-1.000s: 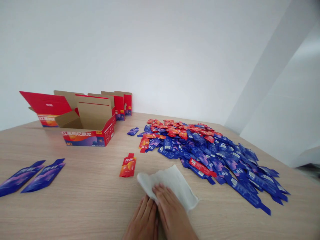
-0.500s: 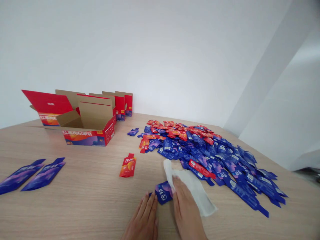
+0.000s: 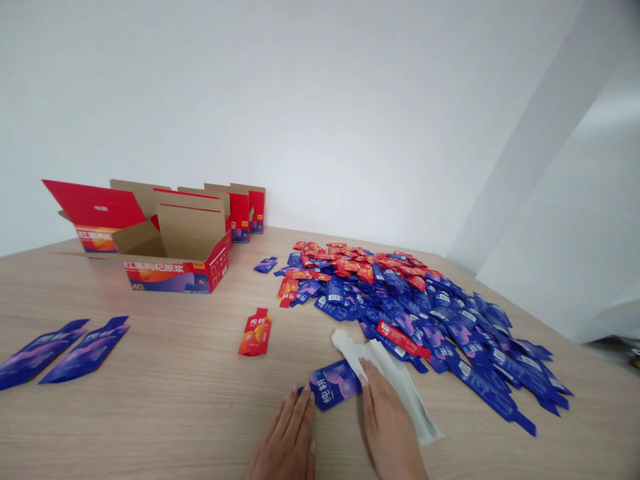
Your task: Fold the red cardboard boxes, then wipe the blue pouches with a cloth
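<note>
A left hand (image 3: 286,437) and a right hand (image 3: 393,427) are working on a blue foil sachet (image 3: 334,385) with a crumpled white cloth (image 3: 385,363)

The sachet is lying flat and slanted, printed face up, with the open left hand resting just below it and touching its lower corner. The right hand is pressing the cloth down right beside the sachet's far end, and the cloth is bunching up past the fingertips and trailing out beyond the palm.

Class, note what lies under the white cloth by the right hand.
A blue sachet's end runs under the white cloth; that end, and anything else beneath, is hidden.
</note>
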The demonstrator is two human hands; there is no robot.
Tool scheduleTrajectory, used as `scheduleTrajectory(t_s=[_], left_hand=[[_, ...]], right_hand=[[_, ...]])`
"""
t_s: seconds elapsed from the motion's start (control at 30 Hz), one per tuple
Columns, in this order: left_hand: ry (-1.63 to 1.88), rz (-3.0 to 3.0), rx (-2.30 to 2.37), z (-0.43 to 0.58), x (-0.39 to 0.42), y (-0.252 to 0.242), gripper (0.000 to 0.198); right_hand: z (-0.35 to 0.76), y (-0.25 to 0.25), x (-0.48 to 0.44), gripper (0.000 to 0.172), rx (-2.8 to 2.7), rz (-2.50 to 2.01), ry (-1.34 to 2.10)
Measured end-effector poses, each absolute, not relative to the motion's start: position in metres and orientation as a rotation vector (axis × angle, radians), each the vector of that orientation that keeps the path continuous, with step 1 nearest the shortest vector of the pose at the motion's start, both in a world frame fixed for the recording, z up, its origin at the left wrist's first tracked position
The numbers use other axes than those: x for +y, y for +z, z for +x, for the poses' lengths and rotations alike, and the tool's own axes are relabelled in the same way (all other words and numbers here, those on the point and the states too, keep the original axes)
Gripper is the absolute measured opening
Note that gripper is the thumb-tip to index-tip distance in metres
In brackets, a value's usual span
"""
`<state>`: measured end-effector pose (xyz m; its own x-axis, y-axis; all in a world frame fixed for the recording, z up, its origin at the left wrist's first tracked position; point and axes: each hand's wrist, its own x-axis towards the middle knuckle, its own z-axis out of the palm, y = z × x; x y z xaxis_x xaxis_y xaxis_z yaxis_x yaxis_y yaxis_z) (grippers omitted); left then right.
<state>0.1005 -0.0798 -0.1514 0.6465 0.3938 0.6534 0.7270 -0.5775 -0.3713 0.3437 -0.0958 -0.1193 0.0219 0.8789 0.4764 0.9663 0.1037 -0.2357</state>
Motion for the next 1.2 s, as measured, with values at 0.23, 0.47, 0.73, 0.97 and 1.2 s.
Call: scheduleTrajectory(t_s=[0.23, 0.47, 0.73, 0.97, 1.2], left_hand=[[-0.763, -2.245, -0.829, 0.098, -0.076, -0.153, 0.059], [-0.722, -2.22, -0.849, 0.101, -0.075, -0.156, 0.056], [-0.734, -2.21, -0.833, 0.099, -0.073, -0.165, 0.05], [-0.765, -2.263, -0.871, 0.099, -0.073, -0.166, 0.069], [-0.778, -2.235, -0.844, 0.099, -0.073, -0.163, 0.064]], right_hand=[[0.297, -0.123, -0.09, 0.05, -2.309, -1.392, -0.191], [0.371, -0.12, -0.093, 0.049, -1.89, -1.879, -0.208], [0.301, -0.127, -0.089, 0.053, -2.252, -1.324, -0.162], [0.36, -0.126, -0.092, 0.05, -1.974, -1.839, -0.244], [0.307, -0.118, -0.092, 0.048, -2.121, -1.416, -0.172]])
